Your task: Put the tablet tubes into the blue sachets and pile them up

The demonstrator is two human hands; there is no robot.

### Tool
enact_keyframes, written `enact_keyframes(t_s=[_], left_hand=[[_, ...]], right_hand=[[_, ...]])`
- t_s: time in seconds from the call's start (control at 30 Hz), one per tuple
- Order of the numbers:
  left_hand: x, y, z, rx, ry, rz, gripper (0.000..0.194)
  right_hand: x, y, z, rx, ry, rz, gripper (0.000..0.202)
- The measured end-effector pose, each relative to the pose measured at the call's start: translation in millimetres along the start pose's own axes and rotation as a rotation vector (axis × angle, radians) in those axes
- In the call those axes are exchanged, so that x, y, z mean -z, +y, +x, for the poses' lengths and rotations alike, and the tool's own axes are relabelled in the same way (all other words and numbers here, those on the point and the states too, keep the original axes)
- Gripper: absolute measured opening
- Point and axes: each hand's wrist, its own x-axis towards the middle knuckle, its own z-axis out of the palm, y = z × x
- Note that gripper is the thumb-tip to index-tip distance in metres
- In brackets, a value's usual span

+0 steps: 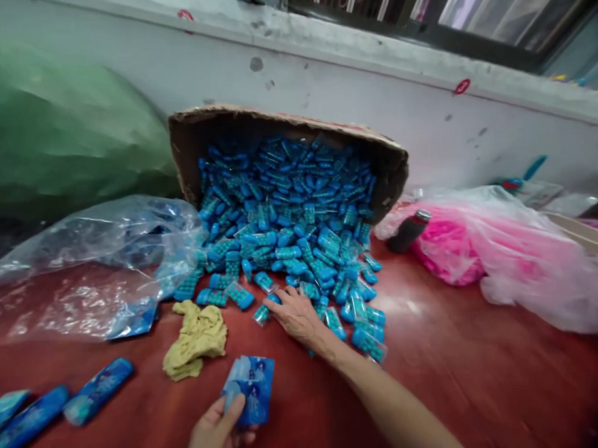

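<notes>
Cards pinched low, fingers at the pile's front edge

At the bottom centre of the frame, the left hand (220,430) pinches a few blue cards (254,399) between thumb and fingers, fanned slightly with the printed side up, probably so that each can be told apart. In the middle, the right hand (298,315) reaches to one small blue-capped container (261,314) at the front of the pile (299,217). Its fingertips meet the blue end; whether they close on it, I cannot tell.

The cardboard box (396,172) stands with its mouth facing the person, seemingly so that the containers slide out onto the red surface (421,385) within easy reach. A yellow cloth (197,341) lies crumpled left of centre, and three long blue packs (99,392) sit at lower left, apart from the pile, perhaps to avoid mixing. A clear plastic bag (106,263) spreads at the left; a dark bottle (409,233) leans by the pink-filled bag (455,249) at the right, away from both hands.
</notes>
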Motion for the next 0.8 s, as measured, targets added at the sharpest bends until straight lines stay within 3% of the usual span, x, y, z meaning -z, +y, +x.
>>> enact_keyframes(t_s=[0.23,0.33,0.47,0.53,0.6,0.8], left_hand=[[-5.0,1,-16,-0.083,0.001,-0.049,0.025],[-7.9,-2,-22,-0.062,-0.001,-0.095,0.020],[-12.9,-5,-29,0.020,0.045,-0.136,0.010],[-14.7,-6,-32,0.067,0.063,-0.142,0.009],[-15.3,-5,-36,0.106,0.055,-0.144,0.011],[-11.8,-2,-46,0.204,0.050,-0.171,0.016]], right_hand=[[9,2,-48,-0.056,-0.035,0.095,0.031],[16,-10,-65,-0.127,0.045,0.180,0.037],[22,-46,-95,-0.303,0.234,0.573,0.039],[19,-63,-109,-0.355,0.243,0.838,0.039],[16,-75,-118,-0.371,0.227,0.939,0.038],[26,-67,-103,-0.313,0.194,0.624,0.033]])
